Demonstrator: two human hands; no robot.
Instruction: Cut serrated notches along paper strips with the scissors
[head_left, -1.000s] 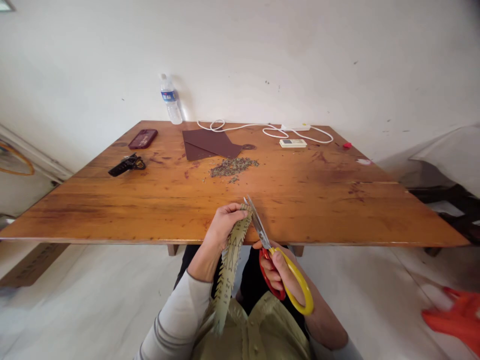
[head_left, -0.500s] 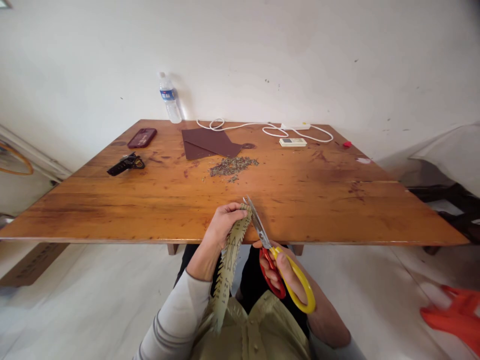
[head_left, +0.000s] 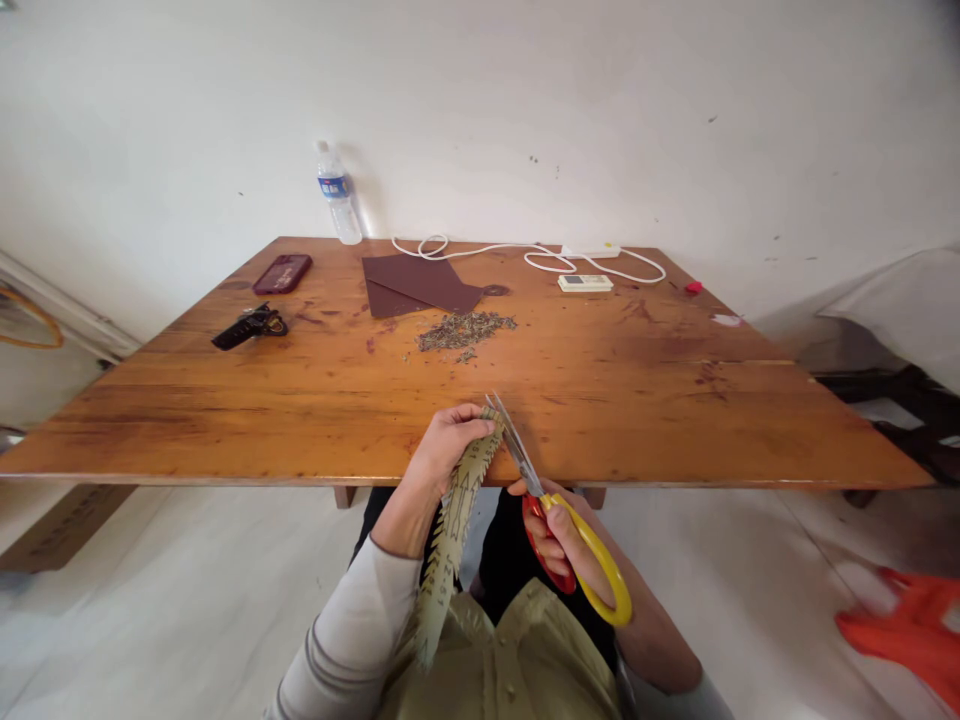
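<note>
My left hand (head_left: 448, 450) pinches the top end of a long tan strip of sandpaper-like sheet (head_left: 450, 540), printed with arrows and "JZ-51". Small notches run along both edges of the strip, which hangs down over my lap. In my right hand (head_left: 566, 535) are scissors (head_left: 529, 470) with one yellow and one red handle loop. Their blades are slightly apart and point away from me, right at the strip's upper edge beside my left fingers. Beyond the blades, a pile of small clippings (head_left: 465, 333) lies on the wooden table (head_left: 600, 400).
Behind the clippings lie dark maroon sheets (head_left: 416, 284). At left are a phone (head_left: 283, 273) and a black clip-like object (head_left: 250, 326); a water bottle (head_left: 339, 195) stands by the wall. A white cable with a power strip (head_left: 591, 252) and a remote control (head_left: 585, 284) lie at the back right.
Both hands stay in nearly the same place. The scissors' handles have shifted very slightly, and the strip's lower end has swung a little to the left.
</note>
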